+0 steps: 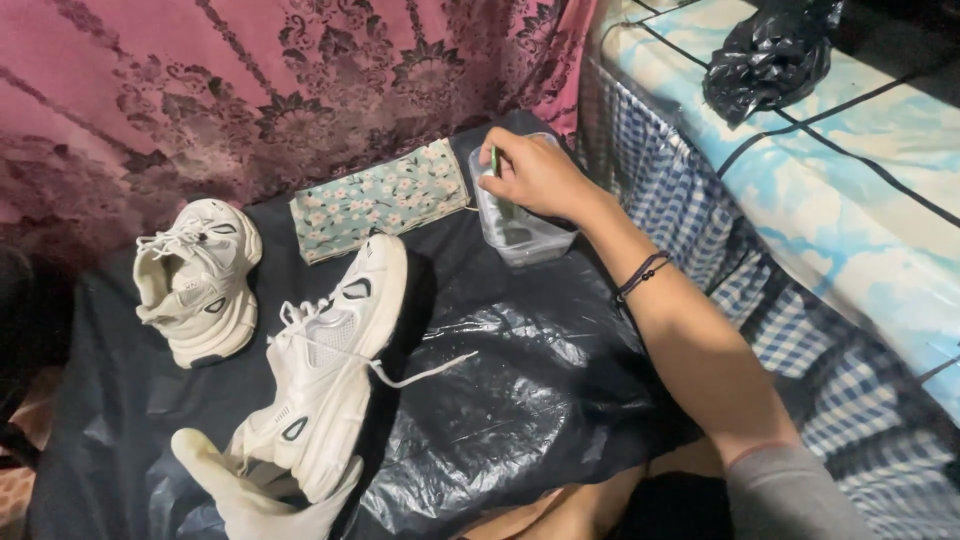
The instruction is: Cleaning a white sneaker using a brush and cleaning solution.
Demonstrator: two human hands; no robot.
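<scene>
Black plastic sheeting (520, 390), crinkly and shiny, covers pretty much the whole floor area I'm looking down at, with a pink patterned cloth (250, 90) hanging behind it and a bed with a blue-and-white checked and cloud-print cover (830, 250) along the right side. A crumpled black plastic bag (770, 55) sits up on that bed.

On the sheeting, one white lace-up sneaker (325, 370) lies on its side in the middle, loose lace trailing off to the right. The second white sneaker (198, 280) sits apart to the left, upright, near the cloth. A white glove (255, 495) lies at the bottom edge, touching the toe end of the middle sneaker. Behind the sneakers there's a flat green floral fabric pouch (380, 198).

My right hand (535, 175) is reaching over a small clear plastic container (515, 225) just right of the pouch, fingers pinched shut on a thin green stick-like thing (494, 160) that pokes down into the container. Can't tell what it is exactly. Left hand isn't in the shot.
</scene>
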